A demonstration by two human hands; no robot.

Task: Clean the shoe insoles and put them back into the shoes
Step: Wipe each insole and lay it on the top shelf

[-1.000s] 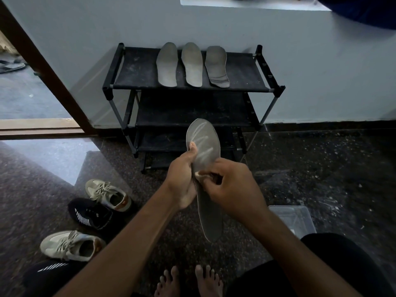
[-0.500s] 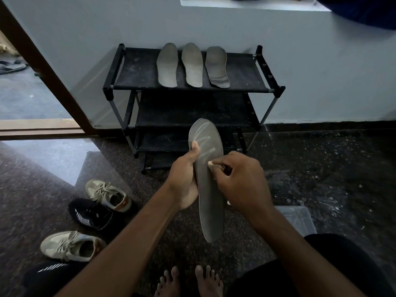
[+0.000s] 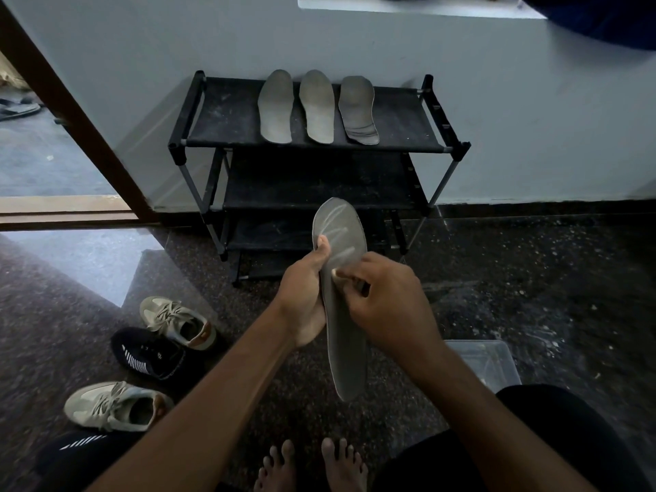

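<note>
I hold a grey insole [image 3: 346, 353] upright in front of me. My left hand [image 3: 305, 300] grips its left edge, thumb on the upper face. My right hand [image 3: 387, 307] pinches a small pale wipe [image 3: 337, 276] against the insole's middle. Wet streaks show on the insole's toe end. Three more grey insoles [image 3: 316, 106] lie side by side on the top shelf of the black shoe rack [image 3: 220, 111]. On the floor at the left sit two beige sneakers [image 3: 177, 321] [image 3: 113, 406] and a black sneaker [image 3: 152, 353]; another black shoe [image 3: 74, 452] shows at the bottom left.
A clear plastic tub [image 3: 486, 360] stands on the floor by my right knee. My bare feet [image 3: 312, 463] are at the bottom. The rack stands against a pale wall; a brown door frame [image 3: 71, 111] and open doorway are at the left. The floor is dark speckled stone.
My right hand with the wipe slid up the insole and then came back down toward its middle. My left hand kept its grip; the insole tilted slightly.
</note>
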